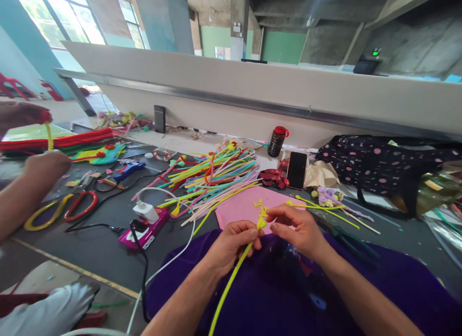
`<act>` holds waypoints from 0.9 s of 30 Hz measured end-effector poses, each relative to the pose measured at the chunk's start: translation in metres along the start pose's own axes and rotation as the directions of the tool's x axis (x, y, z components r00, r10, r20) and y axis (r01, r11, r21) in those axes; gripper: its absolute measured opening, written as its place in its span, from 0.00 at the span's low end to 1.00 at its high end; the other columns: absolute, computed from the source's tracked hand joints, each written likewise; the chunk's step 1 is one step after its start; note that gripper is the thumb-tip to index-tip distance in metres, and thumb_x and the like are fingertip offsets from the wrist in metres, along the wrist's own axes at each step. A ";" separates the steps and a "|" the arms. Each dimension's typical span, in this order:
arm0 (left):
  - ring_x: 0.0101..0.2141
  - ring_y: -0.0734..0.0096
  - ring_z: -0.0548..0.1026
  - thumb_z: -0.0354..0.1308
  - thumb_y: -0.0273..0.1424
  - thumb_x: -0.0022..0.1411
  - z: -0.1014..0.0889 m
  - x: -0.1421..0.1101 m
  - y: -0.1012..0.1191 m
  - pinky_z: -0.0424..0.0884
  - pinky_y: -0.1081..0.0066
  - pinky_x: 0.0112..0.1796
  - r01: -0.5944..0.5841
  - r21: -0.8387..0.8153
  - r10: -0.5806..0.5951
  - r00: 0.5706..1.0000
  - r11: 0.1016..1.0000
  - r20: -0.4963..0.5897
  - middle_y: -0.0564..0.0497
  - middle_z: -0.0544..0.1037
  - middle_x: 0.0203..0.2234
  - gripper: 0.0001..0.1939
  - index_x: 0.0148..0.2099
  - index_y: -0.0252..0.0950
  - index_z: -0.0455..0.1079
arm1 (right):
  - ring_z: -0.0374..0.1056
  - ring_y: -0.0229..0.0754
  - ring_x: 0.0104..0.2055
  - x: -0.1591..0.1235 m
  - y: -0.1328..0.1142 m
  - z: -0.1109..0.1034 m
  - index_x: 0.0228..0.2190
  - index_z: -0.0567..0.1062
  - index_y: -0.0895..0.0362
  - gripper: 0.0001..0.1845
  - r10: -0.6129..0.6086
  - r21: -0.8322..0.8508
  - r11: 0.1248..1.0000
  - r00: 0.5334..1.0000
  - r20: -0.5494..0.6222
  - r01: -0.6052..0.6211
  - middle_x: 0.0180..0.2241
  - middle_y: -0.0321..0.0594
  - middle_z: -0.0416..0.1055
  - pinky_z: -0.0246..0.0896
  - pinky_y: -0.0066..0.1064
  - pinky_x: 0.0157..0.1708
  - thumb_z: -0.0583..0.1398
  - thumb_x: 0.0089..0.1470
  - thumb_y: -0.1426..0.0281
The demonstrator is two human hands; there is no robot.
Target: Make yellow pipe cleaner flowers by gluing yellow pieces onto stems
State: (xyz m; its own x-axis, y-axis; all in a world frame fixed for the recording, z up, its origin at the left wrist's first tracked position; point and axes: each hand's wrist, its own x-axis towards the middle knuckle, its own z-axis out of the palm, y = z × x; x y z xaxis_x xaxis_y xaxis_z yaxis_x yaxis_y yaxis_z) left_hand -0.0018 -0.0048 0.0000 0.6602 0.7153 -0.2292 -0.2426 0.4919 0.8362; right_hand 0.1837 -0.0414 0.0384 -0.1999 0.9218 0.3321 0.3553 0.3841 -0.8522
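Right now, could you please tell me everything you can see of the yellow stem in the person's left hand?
The yellow stem is long, thin and gently curved, with a soft, slightly fuzzy look. A small, rounded yellow knot tops it. The left hand pinches it just below the knot; the right hand is close beside the knot, though contact is unclear. It slants down in front of the purple cloth and leaves the picture at the bottom.
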 end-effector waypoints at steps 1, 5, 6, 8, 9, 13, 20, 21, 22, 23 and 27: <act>0.15 0.82 0.64 0.60 0.34 0.50 0.000 0.000 0.000 0.54 0.80 0.17 -0.002 0.009 0.002 1.000 1.000 -0.005 0.50 0.73 0.18 0.10 0.31 0.30 0.71 | 0.65 0.35 0.27 0.000 0.001 0.002 0.39 0.71 0.57 0.12 0.046 0.032 0.998 0.999 0.016 -0.047 0.32 0.39 0.70 0.61 0.27 0.26 0.59 0.50 0.69; 0.20 0.78 0.67 0.61 0.33 0.49 0.002 -0.002 0.000 0.59 0.78 0.22 -0.073 0.049 0.074 0.997 0.996 -0.020 0.50 0.73 0.19 0.09 0.29 0.31 0.71 | 0.63 0.33 0.26 -0.002 0.004 0.010 0.40 0.69 0.57 0.17 0.153 0.166 0.971 0.980 0.124 -0.172 0.32 0.37 0.69 0.59 0.25 0.24 0.62 0.46 0.69; 0.21 0.78 0.67 0.61 0.33 0.49 0.003 -0.003 0.000 0.60 0.77 0.24 -0.102 0.062 0.104 0.994 0.993 -0.019 0.51 0.72 0.19 0.08 0.29 0.31 0.71 | 0.63 0.33 0.25 -0.003 0.004 0.011 0.41 0.69 0.57 0.18 0.157 0.175 0.968 0.979 0.128 -0.178 0.31 0.36 0.69 0.59 0.25 0.24 0.62 0.45 0.69; 0.22 0.77 0.67 0.61 0.32 0.50 0.005 -0.003 0.000 0.61 0.75 0.28 -0.152 0.094 0.154 0.988 0.984 -0.014 0.51 0.72 0.19 0.08 0.29 0.31 0.71 | 0.62 0.33 0.25 -0.003 0.003 0.013 0.41 0.68 0.56 0.19 0.148 0.157 0.974 0.982 0.113 -0.165 0.29 0.35 0.67 0.58 0.24 0.23 0.63 0.44 0.69; 0.23 0.77 0.67 0.61 0.32 0.50 0.007 -0.004 0.001 0.60 0.75 0.28 -0.166 0.115 0.168 0.986 0.979 -0.010 0.51 0.72 0.19 0.07 0.29 0.31 0.72 | 0.61 0.33 0.25 -0.003 0.002 0.013 0.41 0.69 0.57 0.19 0.138 0.133 0.980 0.985 0.101 -0.151 0.28 0.34 0.67 0.58 0.24 0.23 0.63 0.44 0.69; 0.19 0.80 0.63 0.60 0.33 0.50 0.008 -0.004 0.003 0.57 0.77 0.23 -0.166 0.216 0.172 0.985 0.962 -0.010 0.53 0.70 0.16 0.08 0.28 0.32 0.71 | 0.61 0.34 0.26 -0.002 -0.002 0.013 0.38 0.71 0.57 0.16 0.045 0.009 0.999 0.998 0.035 -0.046 0.27 0.34 0.65 0.58 0.24 0.24 0.63 0.44 0.69; 0.14 0.83 0.59 0.59 0.36 0.51 0.003 -0.002 -0.002 0.50 0.78 0.18 -0.098 0.229 0.104 0.995 0.969 -0.011 0.54 0.69 0.13 0.12 0.26 0.31 0.68 | 0.65 0.36 0.31 -0.001 0.000 0.012 0.41 0.70 0.54 0.15 -0.173 -0.107 0.979 0.985 0.004 0.173 0.38 0.41 0.67 0.63 0.26 0.26 0.60 0.48 0.71; 0.14 0.83 0.59 0.59 0.36 0.51 0.003 -0.002 -0.002 0.50 0.78 0.17 -0.088 0.212 0.091 0.996 0.973 -0.002 0.54 0.68 0.13 0.12 0.26 0.31 0.68 | 0.65 0.36 0.31 -0.001 0.000 0.012 0.40 0.71 0.54 0.13 -0.208 -0.119 0.971 0.978 0.008 0.208 0.38 0.42 0.67 0.63 0.26 0.26 0.60 0.49 0.71; 0.14 0.82 0.59 0.59 0.36 0.51 0.003 -0.002 -0.002 0.51 0.78 0.17 -0.081 0.189 0.081 0.997 0.979 0.006 0.54 0.68 0.12 0.12 0.26 0.31 0.68 | 0.65 0.36 0.32 -0.001 0.000 0.012 0.39 0.71 0.54 0.12 -0.236 -0.131 0.963 0.972 0.012 0.236 0.37 0.42 0.68 0.63 0.26 0.27 0.59 0.50 0.71; 0.13 0.82 0.59 0.58 0.36 0.51 0.003 -0.002 -0.002 0.52 0.78 0.17 -0.073 0.166 0.072 0.997 0.983 0.014 0.54 0.68 0.12 0.12 0.26 0.31 0.68 | 0.66 0.37 0.32 -0.001 0.000 0.011 0.39 0.71 0.54 0.11 -0.255 -0.142 0.956 0.967 0.018 0.255 0.37 0.42 0.68 0.63 0.27 0.28 0.59 0.50 0.71; 0.13 0.82 0.60 0.58 0.36 0.52 0.003 -0.001 0.000 0.52 0.79 0.16 -0.054 0.112 0.051 0.998 0.992 0.034 0.54 0.68 0.12 0.11 0.27 0.31 0.68 | 0.66 0.37 0.32 0.000 0.001 0.012 0.37 0.72 0.55 0.10 -0.261 -0.169 0.950 0.965 0.025 0.261 0.34 0.41 0.70 0.63 0.27 0.28 0.59 0.50 0.72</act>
State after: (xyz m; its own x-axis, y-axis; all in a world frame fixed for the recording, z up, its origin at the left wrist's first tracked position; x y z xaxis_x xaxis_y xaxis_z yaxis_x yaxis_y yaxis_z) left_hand -0.0003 -0.0072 0.0016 0.6707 0.7221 -0.1693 -0.1971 0.3936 0.8979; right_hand 0.1735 -0.0417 0.0328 -0.3083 0.7882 0.5327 0.4398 0.6146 -0.6549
